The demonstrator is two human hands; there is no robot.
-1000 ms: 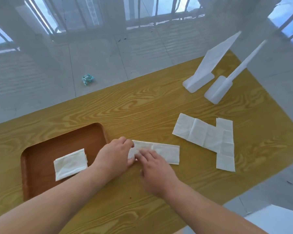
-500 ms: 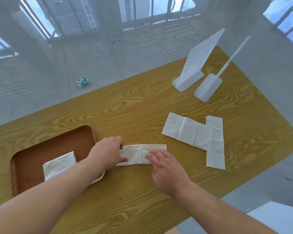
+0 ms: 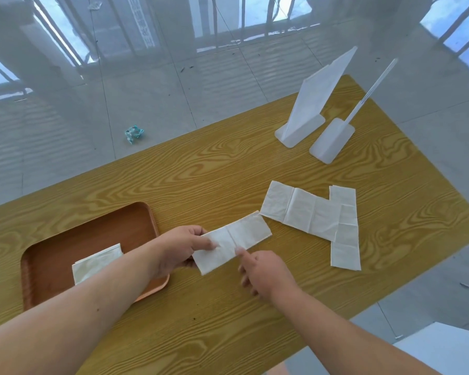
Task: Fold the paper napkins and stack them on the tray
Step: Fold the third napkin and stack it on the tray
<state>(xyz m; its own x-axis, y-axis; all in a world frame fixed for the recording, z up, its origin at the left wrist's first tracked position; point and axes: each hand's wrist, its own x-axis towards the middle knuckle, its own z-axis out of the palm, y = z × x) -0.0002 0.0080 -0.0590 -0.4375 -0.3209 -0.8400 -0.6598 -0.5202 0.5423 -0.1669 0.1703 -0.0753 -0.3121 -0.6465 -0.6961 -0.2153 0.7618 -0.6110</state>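
Observation:
A white napkin strip point(image 3: 234, 240), folded lengthwise, is lifted at its left end off the wooden table point(image 3: 228, 171). My left hand point(image 3: 178, 249) pinches that left end between thumb and fingers. My right hand point(image 3: 266, 272) is just below the strip, its index fingertip touching the strip's middle crease, holding nothing. A brown tray point(image 3: 65, 239) sits to the left with a folded napkin point(image 3: 96, 262) lying in it, partly hidden by my left forearm. Two unfolded napkin strips point(image 3: 303, 209), point(image 3: 345, 234) lie overlapping to the right.
Two white plastic stands point(image 3: 309, 112), point(image 3: 333, 139) are upright at the table's far right. A crumpled teal wrapper point(image 3: 134, 133) lies on the tiled floor beyond the far edge. The table's right edge runs close to the loose napkins.
My left hand has picked up the strip's left end, and the strip now angles up to the right. My right hand lifted from pressing flat to one fingertip at the crease.

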